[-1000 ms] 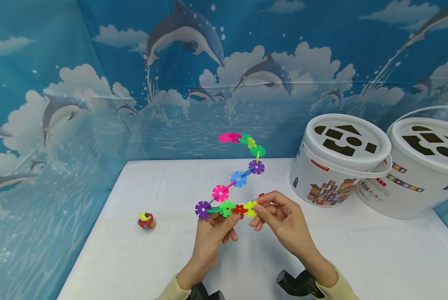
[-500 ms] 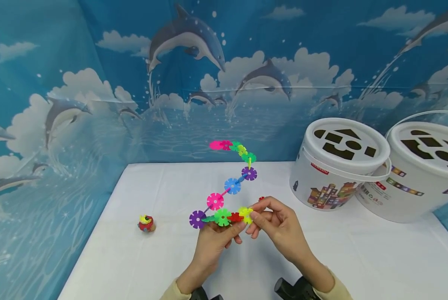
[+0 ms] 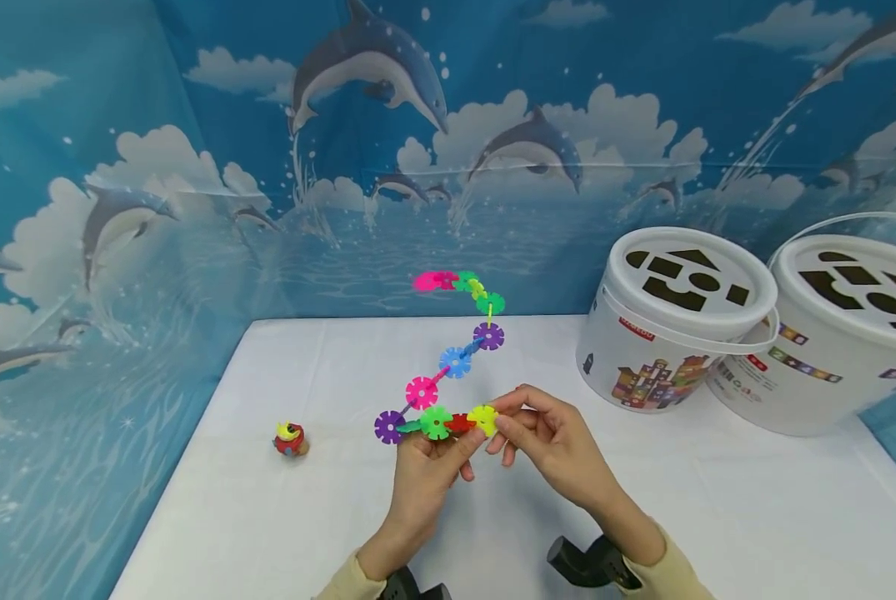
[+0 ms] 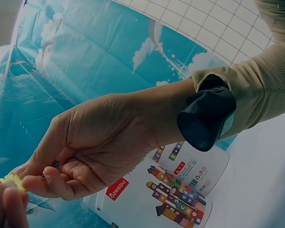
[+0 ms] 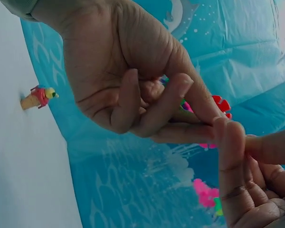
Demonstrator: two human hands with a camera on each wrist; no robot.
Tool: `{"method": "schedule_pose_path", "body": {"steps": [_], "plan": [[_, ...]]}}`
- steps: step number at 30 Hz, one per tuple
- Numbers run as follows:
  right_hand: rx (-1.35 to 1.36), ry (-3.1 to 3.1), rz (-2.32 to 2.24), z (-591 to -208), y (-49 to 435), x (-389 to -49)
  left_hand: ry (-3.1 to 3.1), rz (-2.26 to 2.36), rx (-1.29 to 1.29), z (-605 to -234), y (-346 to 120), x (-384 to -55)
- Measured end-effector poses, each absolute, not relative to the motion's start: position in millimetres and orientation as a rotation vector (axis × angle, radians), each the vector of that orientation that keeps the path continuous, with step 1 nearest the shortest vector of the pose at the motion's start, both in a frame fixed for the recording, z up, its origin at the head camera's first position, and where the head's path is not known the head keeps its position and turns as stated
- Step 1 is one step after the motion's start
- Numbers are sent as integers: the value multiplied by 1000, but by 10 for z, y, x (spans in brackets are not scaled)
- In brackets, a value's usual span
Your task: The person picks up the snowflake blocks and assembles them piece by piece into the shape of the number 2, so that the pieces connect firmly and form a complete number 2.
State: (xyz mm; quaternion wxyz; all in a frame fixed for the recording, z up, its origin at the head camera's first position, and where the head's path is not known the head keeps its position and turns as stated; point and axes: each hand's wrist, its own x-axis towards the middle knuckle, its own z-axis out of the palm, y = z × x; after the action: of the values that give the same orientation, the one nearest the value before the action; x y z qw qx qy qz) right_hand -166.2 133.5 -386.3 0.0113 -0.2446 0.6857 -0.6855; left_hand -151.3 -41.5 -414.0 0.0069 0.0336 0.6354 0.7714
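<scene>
A chain of flower-shaped notched discs, in several colours, stands in front of me in the head view. It winds from a pink disc [image 3: 425, 282] at the far end through a blue disc [image 3: 456, 362] to a purple disc [image 3: 389, 427], then turns right along a green disc [image 3: 436, 422], a red disc [image 3: 459, 423] and a yellow disc [image 3: 483, 420]. My left hand [image 3: 428, 483] pinches the chain from below near the red disc. Thumb and forefinger of my right hand [image 3: 553, 442] pinch the yellow disc's right edge. In the right wrist view, fingers hide most of the chain.
A small red-and-yellow toy figure [image 3: 291, 439] stands on the white table [image 3: 215, 533] at left. Two white buckets with shape-cutout lids, a nearer bucket [image 3: 598, 333] and a farther bucket [image 3: 785, 400], stand at right. A dolphin-print backdrop [image 3: 342, 250] rises behind the table.
Both hands and the chain have shifted slightly left. The grips on the chain look the same. A small red bit seen above the right hand earlier no longer shows.
</scene>
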Motion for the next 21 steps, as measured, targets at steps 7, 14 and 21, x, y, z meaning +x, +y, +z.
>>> {"method": "schedule_pose_path", "body": {"steps": [7,14,21], "plan": [[-528,2212,-2031,-4075,1470,-1974,1935,2564,98,-4102,-461,-1561],[-424,2617,-1533,-4626,1550,-2426,1959,2609,100,-4040,-549,-1572],[-362,2823,-1163,-4983,1404,-2498,1965,2605,117,-4044,-553,-1558]]}}
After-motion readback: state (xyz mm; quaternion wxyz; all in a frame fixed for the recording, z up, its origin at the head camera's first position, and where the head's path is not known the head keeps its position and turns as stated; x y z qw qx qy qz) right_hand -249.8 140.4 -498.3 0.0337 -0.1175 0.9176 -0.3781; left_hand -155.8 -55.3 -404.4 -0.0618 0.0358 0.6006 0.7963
